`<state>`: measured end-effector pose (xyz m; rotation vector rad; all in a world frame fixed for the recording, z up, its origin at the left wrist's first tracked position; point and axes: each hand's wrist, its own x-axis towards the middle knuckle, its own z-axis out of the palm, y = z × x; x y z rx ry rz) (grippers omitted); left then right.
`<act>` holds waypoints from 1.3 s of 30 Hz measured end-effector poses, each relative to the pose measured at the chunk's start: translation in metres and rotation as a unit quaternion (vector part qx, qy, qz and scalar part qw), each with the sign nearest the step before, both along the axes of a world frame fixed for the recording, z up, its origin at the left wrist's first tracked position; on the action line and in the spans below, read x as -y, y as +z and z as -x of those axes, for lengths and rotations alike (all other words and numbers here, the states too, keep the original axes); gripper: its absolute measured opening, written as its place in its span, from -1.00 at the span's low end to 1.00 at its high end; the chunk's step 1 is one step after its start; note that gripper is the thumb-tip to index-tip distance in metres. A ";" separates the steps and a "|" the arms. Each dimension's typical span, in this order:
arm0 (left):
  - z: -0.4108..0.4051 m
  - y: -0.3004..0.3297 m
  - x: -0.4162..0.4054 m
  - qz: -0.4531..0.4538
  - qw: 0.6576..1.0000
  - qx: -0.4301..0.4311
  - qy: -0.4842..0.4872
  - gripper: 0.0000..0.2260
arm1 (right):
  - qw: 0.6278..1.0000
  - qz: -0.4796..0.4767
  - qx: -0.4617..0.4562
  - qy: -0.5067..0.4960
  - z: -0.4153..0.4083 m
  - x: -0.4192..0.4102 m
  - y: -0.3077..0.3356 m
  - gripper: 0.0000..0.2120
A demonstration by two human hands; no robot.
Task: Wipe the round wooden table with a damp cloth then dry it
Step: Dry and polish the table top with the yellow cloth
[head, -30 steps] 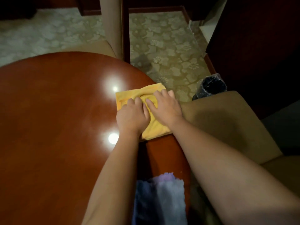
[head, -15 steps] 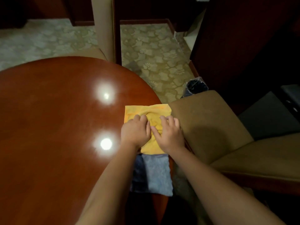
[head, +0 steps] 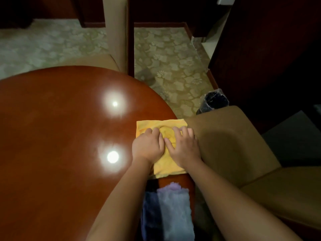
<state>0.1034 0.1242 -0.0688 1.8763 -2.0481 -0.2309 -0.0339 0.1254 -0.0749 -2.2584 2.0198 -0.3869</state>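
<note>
In the head view, the yellow cloth (head: 162, 145) is pressed flat at the right edge of the round wooden table (head: 60, 136) by the left hand (head: 147, 147) and the right hand (head: 184, 149), set side by side, palms down, fingers relaxed and spread, nothing being grasped.

Under my palms: yellow cloth (head: 166, 166). Table (head: 57, 136) glossy reddish-brown. Nearer me, pale lilac-blue towel (head: 175, 213). Carpet (head: 173, 66) beige-green, floral pattern. Chair (head: 231, 136) tan.
</note>
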 end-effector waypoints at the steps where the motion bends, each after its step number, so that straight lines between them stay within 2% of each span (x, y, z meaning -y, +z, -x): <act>1: 0.000 0.000 0.009 0.001 1.000 -0.003 0.011 -0.65 | 1.000 0.006 -0.001 0.007 -0.002 0.013 0.000 -0.44; 3: -0.002 -0.001 0.030 0.004 0.999 -0.003 0.037 -0.66 | 1.000 0.016 0.003 0.026 -0.008 0.043 -0.002 -0.48; 6: -0.007 -0.002 0.071 0.021 0.996 -0.005 0.087 -0.57 | 0.998 0.033 0.025 0.049 -0.017 0.093 -0.004 -0.50; 13: -0.022 -0.004 0.152 0.026 0.985 0.003 0.168 -0.46 | 0.996 -0.007 0.018 0.085 -0.043 0.187 0.002 -0.36; 20: -0.032 -0.005 0.186 0.021 0.977 0.010 0.211 -0.65 | 0.993 -0.037 -0.017 0.115 -0.056 0.230 0.001 -0.55; 23: -0.032 -0.005 0.188 0.018 0.977 0.013 0.212 -0.70 | 0.992 -0.015 -0.014 0.122 -0.057 0.231 0.000 -0.58; 27: -0.030 -0.001 0.179 0.020 0.978 0.028 0.204 -0.63 | 0.992 0.025 0.005 0.126 -0.056 0.221 0.002 -0.59; 32: -0.036 0.005 0.151 -0.010 0.979 0.016 0.202 -0.72 | 0.985 0.027 -0.010 0.170 -0.053 0.194 0.007 -0.41; 35: -0.040 0.007 0.122 -0.020 0.979 0.004 0.203 -0.73 | 0.982 0.004 -0.034 0.184 -0.054 0.167 0.010 -0.44; 39: -0.048 0.009 0.078 -0.040 0.979 0.011 0.197 -0.73 | 0.983 -0.028 -0.041 0.179 -0.063 0.121 0.014 -0.33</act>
